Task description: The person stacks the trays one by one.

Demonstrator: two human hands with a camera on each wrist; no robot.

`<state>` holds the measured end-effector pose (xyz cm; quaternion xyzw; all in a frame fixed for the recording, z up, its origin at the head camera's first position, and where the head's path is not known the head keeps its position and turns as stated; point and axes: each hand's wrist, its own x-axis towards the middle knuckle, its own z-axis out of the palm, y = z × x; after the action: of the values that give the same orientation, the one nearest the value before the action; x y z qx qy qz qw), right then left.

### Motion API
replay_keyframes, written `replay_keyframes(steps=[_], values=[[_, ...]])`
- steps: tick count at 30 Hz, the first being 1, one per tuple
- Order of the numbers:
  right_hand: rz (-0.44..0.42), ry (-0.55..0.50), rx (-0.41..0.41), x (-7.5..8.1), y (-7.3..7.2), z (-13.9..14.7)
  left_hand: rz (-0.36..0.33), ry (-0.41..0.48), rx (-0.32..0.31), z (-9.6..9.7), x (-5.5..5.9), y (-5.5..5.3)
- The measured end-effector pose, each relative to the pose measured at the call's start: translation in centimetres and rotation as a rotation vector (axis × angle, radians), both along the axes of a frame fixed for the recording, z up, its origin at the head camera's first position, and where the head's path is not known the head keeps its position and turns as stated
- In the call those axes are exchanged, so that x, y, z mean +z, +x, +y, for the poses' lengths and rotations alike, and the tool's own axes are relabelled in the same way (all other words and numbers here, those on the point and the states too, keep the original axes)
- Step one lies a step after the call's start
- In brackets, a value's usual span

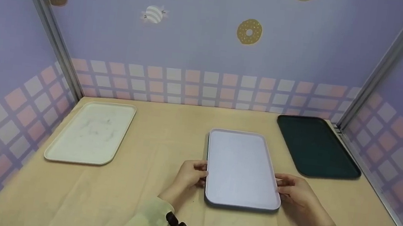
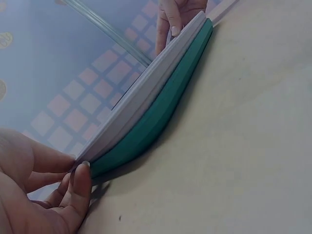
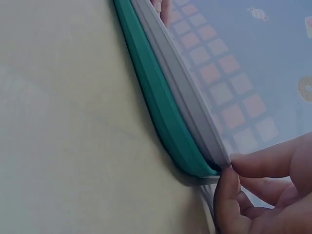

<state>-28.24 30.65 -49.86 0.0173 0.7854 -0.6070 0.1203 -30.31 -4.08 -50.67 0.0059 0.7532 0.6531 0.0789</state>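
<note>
A pale lavender tray lies over a green tray near the middle of the table. From above, the lower tray is nearly all hidden; its green side shows in both wrist views. My left hand pinches the lavender tray's left edge between thumb and fingers. On the opposite edge, my right hand pinches the same tray. In the right wrist view, the right thumb sits close to the green rim; whether it touches that rim I cannot tell.
To the left on the wooden table lies a white marbled tray. A dark green tray lies at the back right, near the side wall. Patterned walls enclose the back and both sides.
</note>
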Motion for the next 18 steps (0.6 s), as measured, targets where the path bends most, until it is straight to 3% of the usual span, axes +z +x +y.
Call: replay_keyframes(steps=[6,11,18], values=[[0.048,0.096,-0.01,0.1,0.0,-0.4,-0.011,-0.092,-0.014,0.0,0.3,0.0],[0.077,0.201,-0.018,0.4,0.0,-1.0,0.044,-0.194,-0.023,0.2,0.6,-0.3],[0.087,0.238,-0.012,0.2,0.0,-1.2,0.034,-0.18,-0.033,0.7,0.8,-0.3]])
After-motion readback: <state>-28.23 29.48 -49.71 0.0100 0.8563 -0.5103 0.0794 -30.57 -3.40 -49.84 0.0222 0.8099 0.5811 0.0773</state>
